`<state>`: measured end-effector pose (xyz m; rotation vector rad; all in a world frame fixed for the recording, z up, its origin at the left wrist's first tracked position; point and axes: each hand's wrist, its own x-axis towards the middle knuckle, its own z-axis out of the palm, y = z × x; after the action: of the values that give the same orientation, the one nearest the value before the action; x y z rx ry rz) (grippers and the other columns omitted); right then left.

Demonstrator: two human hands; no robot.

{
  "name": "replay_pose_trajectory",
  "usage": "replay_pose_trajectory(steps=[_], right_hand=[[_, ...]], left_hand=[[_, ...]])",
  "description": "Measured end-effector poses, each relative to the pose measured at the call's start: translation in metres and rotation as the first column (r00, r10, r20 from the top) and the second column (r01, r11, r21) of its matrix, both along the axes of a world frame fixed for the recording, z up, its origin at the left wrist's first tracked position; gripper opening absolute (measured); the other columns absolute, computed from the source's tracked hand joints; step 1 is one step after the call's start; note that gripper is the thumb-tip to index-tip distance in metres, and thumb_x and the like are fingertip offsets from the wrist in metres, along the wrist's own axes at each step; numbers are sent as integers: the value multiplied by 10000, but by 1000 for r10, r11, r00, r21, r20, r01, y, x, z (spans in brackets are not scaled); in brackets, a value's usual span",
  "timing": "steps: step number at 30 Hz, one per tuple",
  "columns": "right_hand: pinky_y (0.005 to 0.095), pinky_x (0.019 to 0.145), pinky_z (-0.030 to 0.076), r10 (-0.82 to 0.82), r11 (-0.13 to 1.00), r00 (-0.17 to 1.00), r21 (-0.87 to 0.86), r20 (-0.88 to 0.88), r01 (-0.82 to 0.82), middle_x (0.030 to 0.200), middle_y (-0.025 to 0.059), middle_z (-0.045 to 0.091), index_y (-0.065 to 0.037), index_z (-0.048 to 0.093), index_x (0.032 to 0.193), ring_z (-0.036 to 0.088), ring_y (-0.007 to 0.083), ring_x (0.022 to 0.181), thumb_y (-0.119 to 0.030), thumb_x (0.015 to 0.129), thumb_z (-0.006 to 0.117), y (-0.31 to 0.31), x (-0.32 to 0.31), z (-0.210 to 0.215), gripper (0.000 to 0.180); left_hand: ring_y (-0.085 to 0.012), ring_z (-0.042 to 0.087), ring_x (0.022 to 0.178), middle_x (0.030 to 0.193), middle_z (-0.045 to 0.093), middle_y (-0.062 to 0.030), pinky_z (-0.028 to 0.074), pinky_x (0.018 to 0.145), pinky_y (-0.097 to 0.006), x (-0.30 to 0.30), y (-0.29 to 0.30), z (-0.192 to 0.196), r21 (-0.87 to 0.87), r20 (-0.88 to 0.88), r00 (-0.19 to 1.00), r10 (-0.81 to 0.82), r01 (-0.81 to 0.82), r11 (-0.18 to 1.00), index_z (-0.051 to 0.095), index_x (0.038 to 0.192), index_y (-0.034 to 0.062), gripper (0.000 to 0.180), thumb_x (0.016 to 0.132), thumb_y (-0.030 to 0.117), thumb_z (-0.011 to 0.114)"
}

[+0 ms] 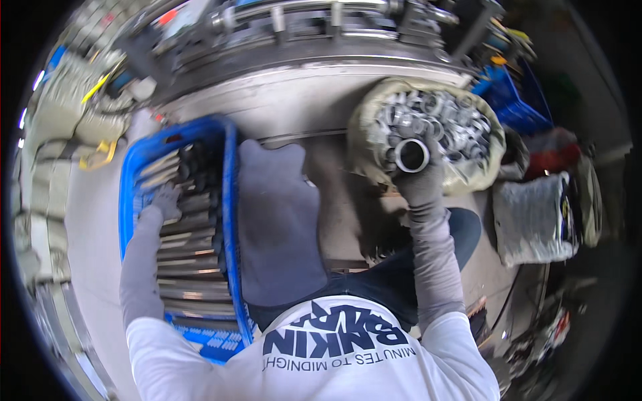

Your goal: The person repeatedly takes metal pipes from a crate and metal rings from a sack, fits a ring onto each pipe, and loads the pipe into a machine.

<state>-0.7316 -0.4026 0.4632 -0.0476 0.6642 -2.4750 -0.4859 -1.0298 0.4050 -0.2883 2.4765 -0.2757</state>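
Note:
My right hand (422, 186), in a grey glove, is closed around a short round metal ring (412, 156) whose open end faces up. It holds the ring over the front of a pale sack (364, 134) full of similar silvery rings (461, 127). My left hand (164, 203), also gloved, reaches into a long blue crate (231, 200) at my left. Its fingers look stretched out over dark metal tubes (194, 264), which lie crosswise in a stack. Some blur hides whether the fingertips touch a tube.
A dark grey mat-like pad (277, 220) lies between the crate and my legs. Across the far side runs a metal machine bench (314, 57). At the right stand a blue bin (521, 100) and a whitish wrapped bundle (535, 217). Pale stacked sacks (50, 120) line the left.

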Motion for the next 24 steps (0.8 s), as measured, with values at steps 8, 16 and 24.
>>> replay_pose_trajectory(steps=[8, 16, 24], right_hand=[[395, 734, 591, -80, 993, 991, -78, 105, 88, 1030, 167, 745, 19, 630, 1327, 710, 257, 860, -448, 1137, 432, 11, 10, -19, 542], [376, 850, 583, -166, 905, 972, 366, -164, 217, 999, 135, 736, 16, 683, 1124, 719, 252, 883, -298, 1123, 470, -14, 25, -12, 379], [351, 856, 577, 127, 349, 384, 403, -915, 846, 1013, 149, 767, 21, 700, 1091, 767, 262, 931, -169, 1061, 492, -11, 35, 1, 283]], left_hand=[[-444, 578, 1238, 1250, 630, -222, 439, 1100, -513, -7, 63, 43, 253, -408, 912, 46, 65, 965, 586, 1390, 26, 773, 664, 182, 802], [-377, 616, 1092, 1173, 635, -172, 512, 925, -509, -103, 324, 165, 287, -840, 531, -111, 608, 741, 640, 1319, 80, 642, 710, 215, 793], [-305, 686, 939, 976, 649, -129, 565, 827, -416, -135, 370, 127, 259, -808, 544, -226, 674, 692, 590, 1319, 35, 663, 798, 363, 839]])
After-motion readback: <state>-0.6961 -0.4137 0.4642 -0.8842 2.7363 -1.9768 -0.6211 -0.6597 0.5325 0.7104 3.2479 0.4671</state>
